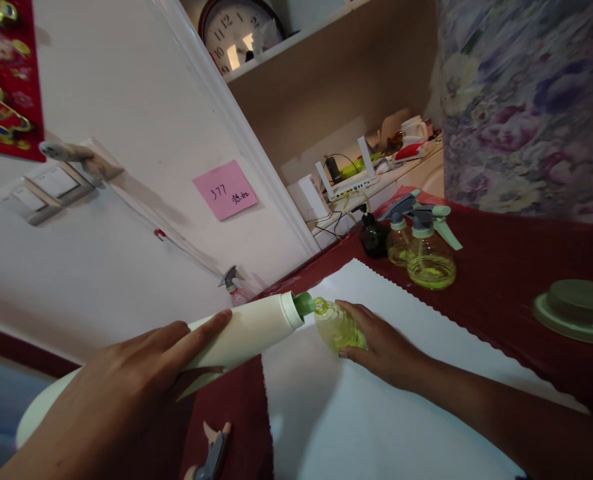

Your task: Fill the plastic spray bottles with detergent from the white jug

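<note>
My left hand (121, 380) grips a large white bottle (236, 333), tipped on its side with its green spout (303, 303) pointing right. The spout meets the neck of a small clear bottle (336, 327) filled with yellow-green liquid. My right hand (381, 347) is wrapped round that small bottle, which rests on a white mat (376, 413). The mat lies on a dark red tablecloth (516, 267).
Two yellow-tinted spray bottles (426, 250) and a dark bottle (373, 237) stand at the back of the table. A green lidded dish (579, 310) sits at the right. A loose spray head (213, 453) lies at the front. A white door with a pink note (225, 189) is left.
</note>
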`<action>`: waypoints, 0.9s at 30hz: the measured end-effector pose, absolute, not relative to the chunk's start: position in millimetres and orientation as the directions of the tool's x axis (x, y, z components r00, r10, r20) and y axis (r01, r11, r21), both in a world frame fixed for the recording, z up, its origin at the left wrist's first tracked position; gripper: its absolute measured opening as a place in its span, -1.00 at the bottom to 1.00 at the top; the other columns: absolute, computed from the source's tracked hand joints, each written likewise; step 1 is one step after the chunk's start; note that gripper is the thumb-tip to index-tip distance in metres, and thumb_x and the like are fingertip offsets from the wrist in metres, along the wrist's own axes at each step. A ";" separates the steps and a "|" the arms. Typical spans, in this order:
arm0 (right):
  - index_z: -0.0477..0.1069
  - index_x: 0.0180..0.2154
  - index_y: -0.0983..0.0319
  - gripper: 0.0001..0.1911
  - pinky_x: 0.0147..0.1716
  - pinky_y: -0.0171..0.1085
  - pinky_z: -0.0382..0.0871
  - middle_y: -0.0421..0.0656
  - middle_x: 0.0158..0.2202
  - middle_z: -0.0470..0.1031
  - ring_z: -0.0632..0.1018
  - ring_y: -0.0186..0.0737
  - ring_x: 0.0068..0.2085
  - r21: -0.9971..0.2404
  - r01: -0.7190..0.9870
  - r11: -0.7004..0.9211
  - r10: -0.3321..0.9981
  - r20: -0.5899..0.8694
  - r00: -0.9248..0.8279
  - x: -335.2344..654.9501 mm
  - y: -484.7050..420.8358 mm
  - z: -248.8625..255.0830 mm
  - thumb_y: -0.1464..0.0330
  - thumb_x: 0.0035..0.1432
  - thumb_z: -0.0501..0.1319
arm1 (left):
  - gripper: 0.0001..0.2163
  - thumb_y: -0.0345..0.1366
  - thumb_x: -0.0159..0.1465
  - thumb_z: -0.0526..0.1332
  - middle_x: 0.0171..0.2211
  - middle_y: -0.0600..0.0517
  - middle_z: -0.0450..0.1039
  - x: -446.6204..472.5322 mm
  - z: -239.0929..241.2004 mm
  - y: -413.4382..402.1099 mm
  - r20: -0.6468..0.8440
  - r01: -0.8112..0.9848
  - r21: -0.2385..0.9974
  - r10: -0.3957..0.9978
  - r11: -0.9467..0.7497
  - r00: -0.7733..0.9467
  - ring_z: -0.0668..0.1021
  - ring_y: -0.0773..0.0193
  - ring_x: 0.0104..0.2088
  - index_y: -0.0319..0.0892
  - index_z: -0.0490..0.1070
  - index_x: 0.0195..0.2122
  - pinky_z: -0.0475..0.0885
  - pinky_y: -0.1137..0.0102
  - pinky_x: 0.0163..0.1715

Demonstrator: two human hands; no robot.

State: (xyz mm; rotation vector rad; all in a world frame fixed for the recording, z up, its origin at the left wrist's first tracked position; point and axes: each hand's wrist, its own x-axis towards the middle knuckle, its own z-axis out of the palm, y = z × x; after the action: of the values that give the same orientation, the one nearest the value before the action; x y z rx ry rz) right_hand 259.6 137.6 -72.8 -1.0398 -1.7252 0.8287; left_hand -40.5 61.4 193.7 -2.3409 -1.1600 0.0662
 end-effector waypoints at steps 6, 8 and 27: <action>0.13 0.42 0.11 -0.14 0.33 0.22 0.31 0.06 0.37 0.37 0.43 0.23 0.33 -0.874 0.282 0.395 0.914 0.342 -0.219 260.4 136.0 -69.5 0.30 0.13 0.34 | -0.38 -0.32 0.39 0.08 -0.28 0.09 0.61 -41.7 194.5 63.3 0.173 0.725 -0.462 0.751 -0.510 0.638 0.65 0.17 -0.42 0.34 0.15 0.44 0.48 0.33 -0.41; 0.12 0.42 0.09 -0.14 0.33 0.23 0.30 0.05 0.38 0.37 0.42 0.23 0.34 -0.873 0.284 0.396 0.913 0.342 -0.222 260.3 136.1 -69.5 0.30 0.12 0.34 | -0.39 -0.31 0.39 0.09 -0.28 0.09 0.61 -40.9 194.7 62.8 0.172 0.723 -0.461 0.747 -0.516 0.642 0.65 0.16 -0.42 0.32 0.15 0.44 0.47 0.34 -0.41; 0.15 0.41 0.07 -0.13 0.32 0.25 0.31 0.04 0.37 0.39 0.44 0.24 0.32 -0.866 0.271 0.420 0.904 0.373 -0.210 259.8 138.8 -73.7 0.34 0.11 0.36 | -0.40 -0.22 0.41 0.06 -0.28 0.06 0.61 -48.2 196.9 68.5 0.145 0.660 -0.533 0.711 -0.530 0.688 0.64 0.16 -0.45 0.27 0.09 0.47 0.47 0.32 -0.46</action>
State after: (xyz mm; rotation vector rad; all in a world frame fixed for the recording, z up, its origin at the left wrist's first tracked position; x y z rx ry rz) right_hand 259.8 138.8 -73.7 -1.0281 -1.7181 0.8287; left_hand -48.2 68.5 196.9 -2.3363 -1.0497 0.1209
